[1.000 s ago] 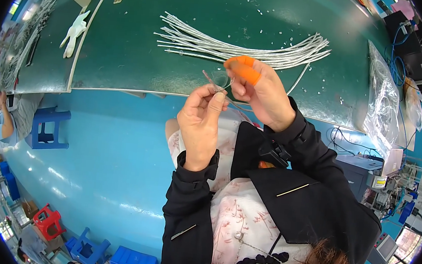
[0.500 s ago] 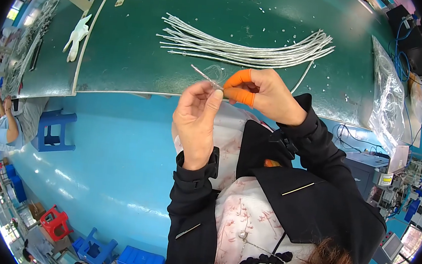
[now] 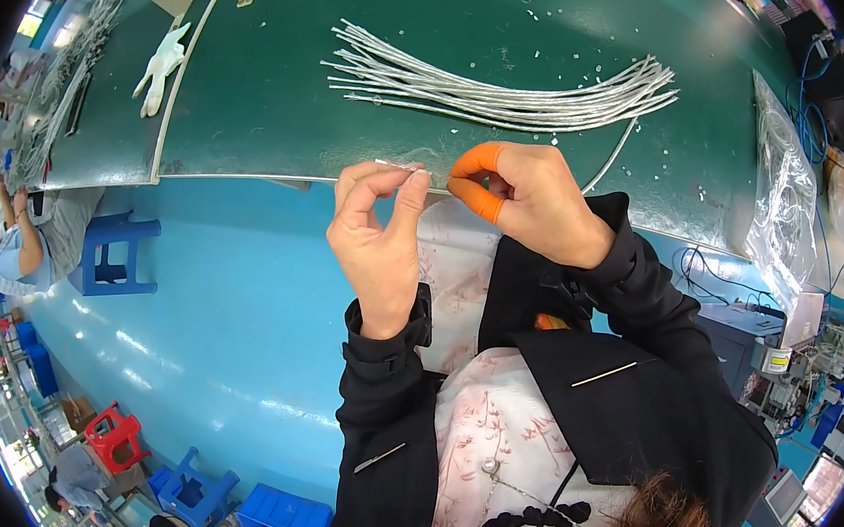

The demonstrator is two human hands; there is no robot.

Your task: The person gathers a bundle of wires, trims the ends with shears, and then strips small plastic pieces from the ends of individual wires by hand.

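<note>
Crosswise: wire (image 3: 391,165) pinched by the left hand (image 3: 378,250), the nearer.
Its tip points left past those fingers; the right hand's (image 3: 553,205) fingertips press together, contents unclear.

White glove (image 3: 162,70) at left, red stool (image 3: 116,438) on blue floor (image 3: 229,287), clear plastic (image 3: 784,200) at right

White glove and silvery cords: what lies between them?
In the head view, a pale strip runs beside the white glove, then green tabletop stretches to the silvery cords.
</note>
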